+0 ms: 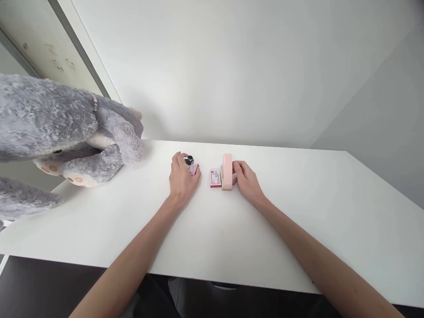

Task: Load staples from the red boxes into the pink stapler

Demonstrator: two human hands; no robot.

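Note:
Near the middle of the table stands a pink stapler (227, 172), its long side running away from me. My right hand (247, 182) is at its right side, fingers curled and pressed against it. A small red-and-white staple box (215, 178) lies flat along the stapler's left side. Farther left, my left hand (181, 179) bends round a second red-and-white box (194, 169), with the thumb along its right edge. A small black object (189, 160) sits by those fingertips, its kind unclear. The palm hides part of both.
A large grey plush toy (109, 132) occupies the left end of the white table (212, 238). Behind the table rises a white wall (215, 79). The table's front edge runs beneath my forearms.

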